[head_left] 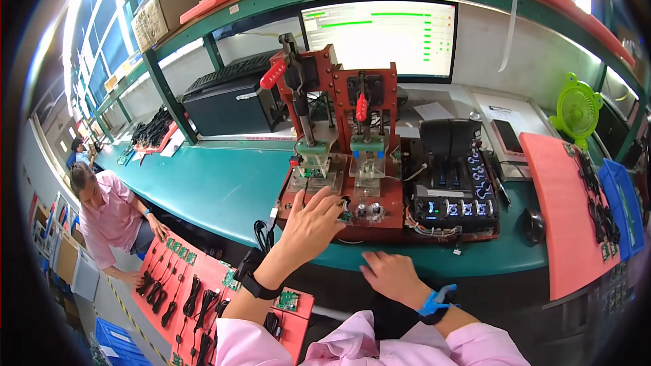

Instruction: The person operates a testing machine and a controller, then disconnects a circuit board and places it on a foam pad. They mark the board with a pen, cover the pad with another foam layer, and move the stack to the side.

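Observation:
My left hand (310, 225), a black band on its wrist, reaches over the front of a red test fixture (380, 215). Its fingers are spread, the tips just before a green circuit board (313, 171) seated under the left clamp; whether they touch anything is hard to see. Two toggle clamps stand on the fixture, each with a red handle (362, 106). At the bench's front edge, my right hand (395, 276) hovers with loosely bent, parted fingers and nothing in it. A blue strap (437, 300) circles that wrist.
A black control box (453, 211) adjoins the fixture; a lit monitor (386, 34) stands behind. Circuit boards with black cables lie on a pink board (178, 291) at left and a pink panel (553, 217) at right. A co-worker (108, 213) handles boards. A mouse (533, 225) sits right.

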`<action>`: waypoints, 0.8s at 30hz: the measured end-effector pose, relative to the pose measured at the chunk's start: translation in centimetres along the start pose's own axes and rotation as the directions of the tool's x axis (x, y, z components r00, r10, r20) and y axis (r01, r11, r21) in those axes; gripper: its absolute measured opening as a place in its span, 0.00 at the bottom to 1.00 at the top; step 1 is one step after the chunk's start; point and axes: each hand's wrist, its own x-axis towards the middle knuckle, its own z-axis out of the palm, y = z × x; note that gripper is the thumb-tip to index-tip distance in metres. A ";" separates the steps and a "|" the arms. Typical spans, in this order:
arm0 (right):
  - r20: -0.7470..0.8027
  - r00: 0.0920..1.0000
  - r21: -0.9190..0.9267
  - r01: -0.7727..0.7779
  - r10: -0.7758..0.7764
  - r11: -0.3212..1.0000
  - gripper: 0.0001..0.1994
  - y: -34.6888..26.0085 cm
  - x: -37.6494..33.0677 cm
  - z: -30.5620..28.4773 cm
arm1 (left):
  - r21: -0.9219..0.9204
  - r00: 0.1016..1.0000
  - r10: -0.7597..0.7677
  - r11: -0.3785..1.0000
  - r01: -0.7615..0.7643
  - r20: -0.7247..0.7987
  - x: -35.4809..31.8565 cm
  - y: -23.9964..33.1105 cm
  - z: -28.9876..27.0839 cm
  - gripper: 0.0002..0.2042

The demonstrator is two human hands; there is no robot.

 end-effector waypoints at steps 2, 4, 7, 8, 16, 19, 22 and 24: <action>-0.049 0.998 -0.013 -0.046 0.046 0.999 0.08 1.4 -1.5 -0.7 | 0.028 0.999 -0.046 0.999 0.046 -0.003 -0.2 -1.1 0.5 0.10; -0.155 0.987 0.054 -0.034 0.042 0.998 0.06 3.4 -2.2 0.0 | 0.045 0.997 -0.075 0.996 0.075 -0.005 0.3 -1.4 0.7 0.09; -0.346 0.935 0.205 0.000 0.072 0.979 0.03 4.8 -2.7 0.9 | -0.009 0.987 -0.158 0.987 0.158 0.021 1.3 -1.4 0.6 0.06; -0.359 0.927 0.224 -0.022 0.103 0.974 0.03 4.7 -2.7 0.7 | -0.006 0.988 -0.155 0.988 0.155 0.024 1.6 -1.0 0.7 0.06; -0.383 0.912 0.340 -0.011 0.149 0.941 0.01 5.1 -3.3 0.3 | 0.000 0.992 -0.112 0.994 0.113 -0.051 1.2 0.1 0.3 0.04; -0.367 0.922 0.349 0.019 0.118 0.937 0.01 4.9 -3.2 0.3 | -0.124 0.983 -0.170 0.976 0.178 0.070 1.1 -0.6 0.5 0.08; -0.348 0.930 0.357 0.014 0.120 0.934 0.01 4.8 -3.3 -0.1 | -0.101 0.989 -0.143 0.984 0.147 0.044 1.4 -0.4 0.4 0.09; -0.349 0.930 0.345 0.011 0.117 0.938 0.01 4.8 -3.4 0.0 | -0.093 0.992 -0.124 0.988 0.126 0.033 1.6 -0.3 0.5 0.09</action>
